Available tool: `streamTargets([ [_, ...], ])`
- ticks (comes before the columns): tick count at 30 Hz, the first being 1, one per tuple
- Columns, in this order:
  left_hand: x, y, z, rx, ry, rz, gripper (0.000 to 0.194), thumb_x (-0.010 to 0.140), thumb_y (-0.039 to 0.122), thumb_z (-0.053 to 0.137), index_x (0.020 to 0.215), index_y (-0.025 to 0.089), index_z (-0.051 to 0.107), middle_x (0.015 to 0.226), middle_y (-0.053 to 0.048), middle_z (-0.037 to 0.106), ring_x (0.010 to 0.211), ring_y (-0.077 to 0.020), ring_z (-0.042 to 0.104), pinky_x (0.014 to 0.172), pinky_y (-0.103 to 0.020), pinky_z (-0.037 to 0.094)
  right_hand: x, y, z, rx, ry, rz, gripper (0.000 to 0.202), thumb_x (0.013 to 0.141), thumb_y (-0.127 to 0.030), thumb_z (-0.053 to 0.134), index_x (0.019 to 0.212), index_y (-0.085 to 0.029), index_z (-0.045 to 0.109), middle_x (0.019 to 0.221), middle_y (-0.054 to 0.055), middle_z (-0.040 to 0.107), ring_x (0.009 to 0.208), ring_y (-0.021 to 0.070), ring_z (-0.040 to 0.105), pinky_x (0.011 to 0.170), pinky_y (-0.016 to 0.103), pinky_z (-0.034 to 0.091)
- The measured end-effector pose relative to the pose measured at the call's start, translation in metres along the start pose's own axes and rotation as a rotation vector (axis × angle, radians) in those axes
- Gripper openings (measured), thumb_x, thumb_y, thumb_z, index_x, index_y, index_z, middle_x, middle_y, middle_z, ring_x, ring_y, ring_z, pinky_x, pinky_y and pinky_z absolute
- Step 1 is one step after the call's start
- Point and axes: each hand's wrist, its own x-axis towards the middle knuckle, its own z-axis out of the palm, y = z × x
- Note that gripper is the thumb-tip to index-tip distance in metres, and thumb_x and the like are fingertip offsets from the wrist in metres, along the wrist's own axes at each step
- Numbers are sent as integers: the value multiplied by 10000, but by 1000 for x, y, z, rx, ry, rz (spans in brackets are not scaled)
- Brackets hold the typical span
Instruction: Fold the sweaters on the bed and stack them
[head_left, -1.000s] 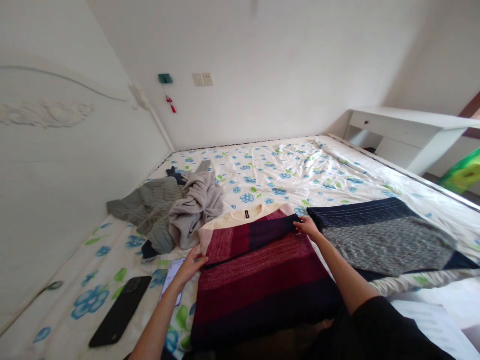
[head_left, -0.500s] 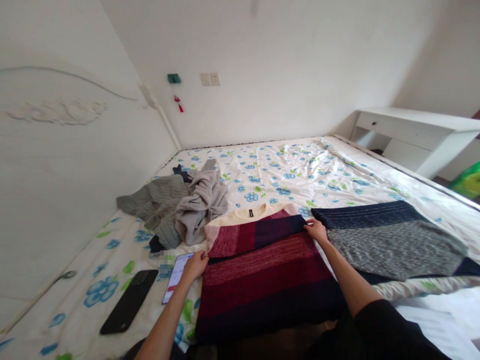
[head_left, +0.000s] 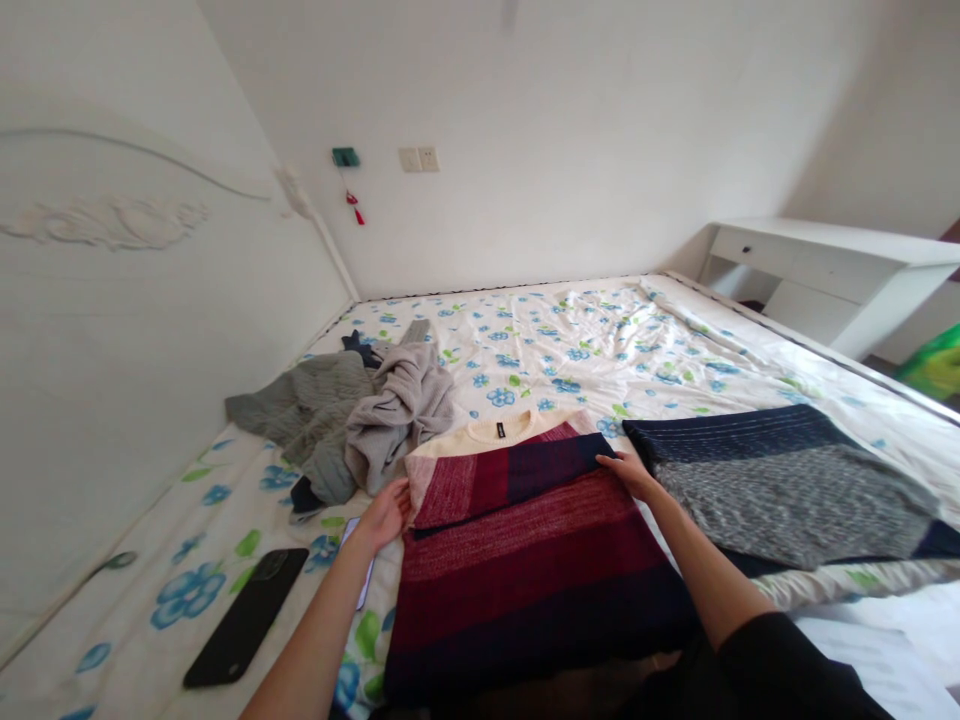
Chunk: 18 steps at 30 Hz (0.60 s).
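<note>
A red, navy and cream striped sweater (head_left: 517, 540) lies on the bed in front of me, cream collar away from me, with its sleeves folded across the chest. My left hand (head_left: 387, 512) touches the sweater's left edge near the shoulder, fingers loosely apart and partly behind the fabric. At the right edge my right hand (head_left: 628, 472) rests on the navy cuff end of the folded sleeve, thumb and fingers spread. Partly under my left forearm lies a phone with a lit screen (head_left: 366, 585).
A folded grey and navy garment (head_left: 780, 480) lies to the right. Crumpled grey clothes (head_left: 401, 400) are piled at the left, with a black phone (head_left: 247, 615) nearer me. A white desk (head_left: 817, 270) stands beyond the floral bedsheet (head_left: 547, 350).
My left hand has loosened from its pinch and moved slightly up along the sweater's left edge. My right hand has opened and shifted slightly left. The view has shifted slightly.
</note>
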Motion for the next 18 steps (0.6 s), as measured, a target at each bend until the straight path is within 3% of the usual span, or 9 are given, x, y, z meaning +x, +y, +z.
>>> streamTargets([
  [5, 40, 26, 16, -58, 107, 72, 15, 916, 166, 672, 918, 179, 664, 741, 5, 703, 627, -123, 676, 594, -193, 560, 9, 1, 1, 20, 29, 75, 352, 771, -311, 882, 1077, -185, 763, 887, 60, 836, 783, 233, 809, 699, 309, 657],
  [9, 56, 38, 17, -102, 142, 116, 128, 897, 76, 666, 888, 196, 622, 752, 27, 707, 622, -86, 666, 621, -148, 564, 19, -2, -9, -9, 64, 70, 288, 742, -266, 888, 990, -193, 761, 819, 43, 817, 730, 216, 785, 637, 272, 621],
  [13, 50, 21, 5, -77, 94, 73, 156, 869, 45, 707, 891, 193, 662, 769, -4, 749, 629, -121, 706, 619, -193, 605, 27, -12, -19, -4, 18, 68, 269, 755, -301, 923, 936, -166, 777, 830, 88, 825, 714, 222, 775, 600, 269, 603],
  [16, 42, 4, 0, 21, 1, -16, 119, 876, 117, 792, 928, 185, 711, 796, -46, 792, 616, -167, 733, 591, -248, 628, 31, -23, -20, 55, 52, 2, 363, 757, -316, 959, 1043, -166, 793, 919, 105, 850, 791, 244, 802, 619, 267, 618],
  [18, 41, -1, 3, 113, -21, -32, 164, 858, 183, 866, 944, 187, 727, 816, -61, 813, 628, -194, 757, 589, -276, 640, 34, -28, -15, 103, -2, -38, 376, 761, -311, 963, 1069, -177, 795, 1017, 112, 863, 880, 266, 822, 674, 285, 651],
])
